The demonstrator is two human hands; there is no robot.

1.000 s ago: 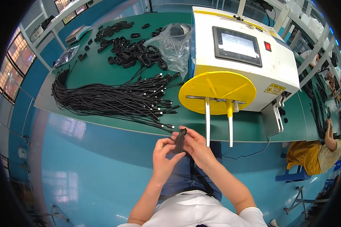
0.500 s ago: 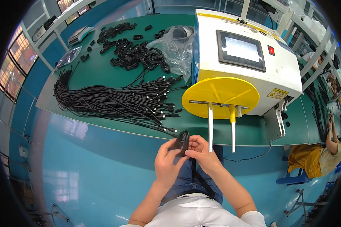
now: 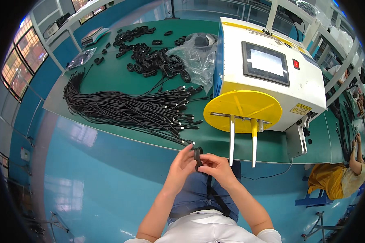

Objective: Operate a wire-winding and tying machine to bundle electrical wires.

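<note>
A small coil of black cable [image 3: 198, 158] is held upright between my two hands, just off the table's near edge. My left hand [image 3: 181, 166] pinches its left side, with the index finger stretched up by a plug of the cable pile. On the coil's right side, the fingers of my right hand [image 3: 215, 167] close on it. Just beyond lies a large bundle of straight black cables [image 3: 121, 107] with light-tipped plugs. Right of my hands, the white machine [image 3: 271, 60] carries a yellow disc [image 3: 242, 109] with two prongs pointing toward me.
Many coiled black cables [image 3: 150, 60] lie at the back of the green table [image 3: 105, 77], beside a clear plastic bag [image 3: 198, 56]. A scale [image 3: 94, 35] stands far left. Another person in a yellow garment [image 3: 327, 178] sits at the right.
The coil has turned more edge-on between my hands, and my left index finger has extended upward. The whole view has shifted slightly, so the table and machine appear lower and farther right.
</note>
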